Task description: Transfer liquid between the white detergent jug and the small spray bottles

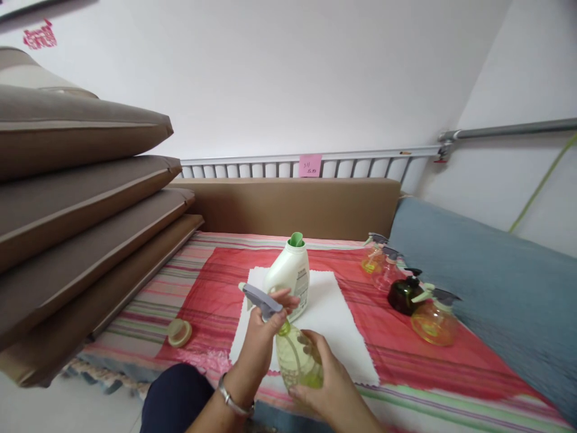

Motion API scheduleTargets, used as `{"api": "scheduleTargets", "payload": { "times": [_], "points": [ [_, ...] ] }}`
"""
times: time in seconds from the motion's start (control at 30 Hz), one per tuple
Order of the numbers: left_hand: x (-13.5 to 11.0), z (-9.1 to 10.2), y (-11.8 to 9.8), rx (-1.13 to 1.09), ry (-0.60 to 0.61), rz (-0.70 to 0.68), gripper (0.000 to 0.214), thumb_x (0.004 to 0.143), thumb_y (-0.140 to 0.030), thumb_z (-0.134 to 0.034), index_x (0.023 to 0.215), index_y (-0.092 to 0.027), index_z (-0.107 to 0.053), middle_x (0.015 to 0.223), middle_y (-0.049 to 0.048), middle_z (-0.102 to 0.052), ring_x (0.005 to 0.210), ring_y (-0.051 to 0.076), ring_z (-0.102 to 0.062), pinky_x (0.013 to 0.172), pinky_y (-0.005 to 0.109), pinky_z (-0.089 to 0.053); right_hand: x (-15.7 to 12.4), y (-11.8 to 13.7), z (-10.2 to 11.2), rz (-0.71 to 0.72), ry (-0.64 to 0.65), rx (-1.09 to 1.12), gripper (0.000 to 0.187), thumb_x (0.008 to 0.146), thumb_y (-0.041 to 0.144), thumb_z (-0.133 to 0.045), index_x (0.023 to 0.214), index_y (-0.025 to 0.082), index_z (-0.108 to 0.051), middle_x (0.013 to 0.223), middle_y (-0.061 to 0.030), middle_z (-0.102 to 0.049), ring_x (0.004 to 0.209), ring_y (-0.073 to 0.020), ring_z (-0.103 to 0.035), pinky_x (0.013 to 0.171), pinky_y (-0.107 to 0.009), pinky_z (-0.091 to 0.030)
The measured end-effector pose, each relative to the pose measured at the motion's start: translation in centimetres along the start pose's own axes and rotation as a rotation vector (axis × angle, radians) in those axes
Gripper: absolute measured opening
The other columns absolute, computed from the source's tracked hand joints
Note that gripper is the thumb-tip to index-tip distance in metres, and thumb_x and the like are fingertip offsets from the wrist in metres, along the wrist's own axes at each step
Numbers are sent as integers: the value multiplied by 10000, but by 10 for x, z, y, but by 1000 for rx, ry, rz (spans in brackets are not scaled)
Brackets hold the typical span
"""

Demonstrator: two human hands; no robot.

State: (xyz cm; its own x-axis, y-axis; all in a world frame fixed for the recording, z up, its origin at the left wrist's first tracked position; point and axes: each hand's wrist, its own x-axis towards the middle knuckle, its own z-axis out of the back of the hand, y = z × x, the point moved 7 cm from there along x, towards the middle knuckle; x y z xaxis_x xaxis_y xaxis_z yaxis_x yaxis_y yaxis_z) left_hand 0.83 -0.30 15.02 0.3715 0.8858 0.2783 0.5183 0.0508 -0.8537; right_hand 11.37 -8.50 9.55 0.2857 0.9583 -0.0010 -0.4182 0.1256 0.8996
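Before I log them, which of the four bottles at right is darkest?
The black-pump bottle, between the pink bottle and nearest orange bottle; the others are paler.

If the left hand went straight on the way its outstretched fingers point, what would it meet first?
Probably the white bottle behind the left hand. The two overlap in this view, so I can't tell how much gap remains, if any.

Pink note (310, 165), apparently "S11", lower line illegible
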Motion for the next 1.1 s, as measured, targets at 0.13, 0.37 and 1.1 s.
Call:
{"api": "scheduleTargets", "payload": {
  "times": [0.13, 0.37, 1.1],
  "points": [
    [-10, -5, 8, -55, 49, 74, 341, 755, -405, -642, 983, -152, -648, 911, 124, -712, 878, 244, -629, 838, 375, -440, -2, 9, 4, 47, 38, 59, 692, 496, 134, -648, 1143, 216, -415, 1118, -85, -590, 1022, -249, -553, 899, -369, -421],
    [-12, -7, 6, -145, 90, 183, 266, 769, -393, -621, 839, -137, -642, 833, 120, -700, 796, 230, -624, 747, 343, -452, -5, 2, 2, 96, 63, 44, 719, 516, 156, -679, 1191, 239, -445, 1116, -65, -599, 1020, -259, -553, 876, -369, -433],
    [-13, 12, 15, 24, -131, 193, 277, 705, -351, -667, 548, -150, -557, 525, 23, -602, 536, 148, -547, 585, 265, -408, 20, -62, -59, -184, 355, 1114, 719, 508, 623, -745, 1068, 242, -503, 1056, -101, -639, 875, -269, -636, 705, -412, -491]
  ]
}}
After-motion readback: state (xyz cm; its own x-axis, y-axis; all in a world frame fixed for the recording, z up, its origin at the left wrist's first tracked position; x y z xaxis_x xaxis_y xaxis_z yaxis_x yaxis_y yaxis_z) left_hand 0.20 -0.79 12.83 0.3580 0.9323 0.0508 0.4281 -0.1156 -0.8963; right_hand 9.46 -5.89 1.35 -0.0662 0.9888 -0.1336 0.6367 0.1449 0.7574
